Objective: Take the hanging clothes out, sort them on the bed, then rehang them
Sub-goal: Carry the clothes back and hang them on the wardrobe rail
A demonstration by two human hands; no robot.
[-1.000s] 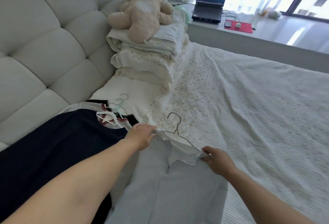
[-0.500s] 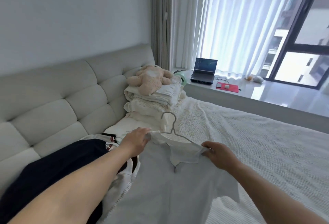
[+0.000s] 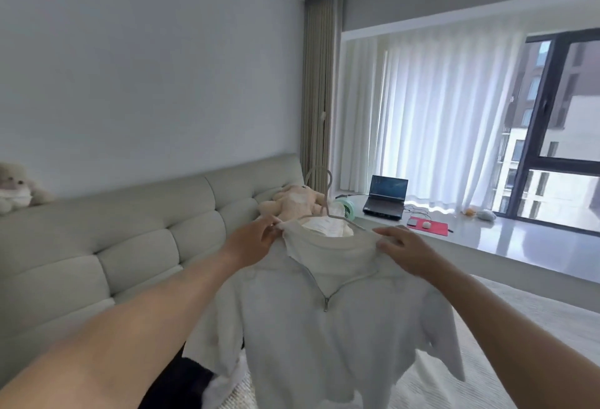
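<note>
- Presently, the left hand [image 3: 256, 241] pinches the left edge of the collar of a pale zip-neck top [image 3: 328, 317], thumb and fingers closed on the fabric.
- Right hand [image 3: 406, 254] grips the right side of the collar and shoulder, fingers curled over the cloth.
- Top is held up in the air in front of the person, above the bed [image 3: 506, 327]; its body and short sleeves hang free below the hands.
- Hanger [image 3: 324, 194] sits inside the neck opening, hook upright above the collar; its arms are mostly hidden by the fabric, so whether both shoulders are seated cannot be told.
- Step judged in hand: carrying the garment on its hanger to be rehung.
- Recommended: keep both grips level so the hanger does not tip and slide out of the wide neck.
- Recommended: before letting go of either side, move one hand to the hook or the hanger neck, so the weight passes to the hanger and not the collar.
- Risk: the zip [image 3: 325, 304] is partly open, which widens the neck; a shoulder may slip off.
- Dark garment [image 3: 191, 386] lies on the bed below, apart from the lifted top; keep the hem clear of it.
</note>
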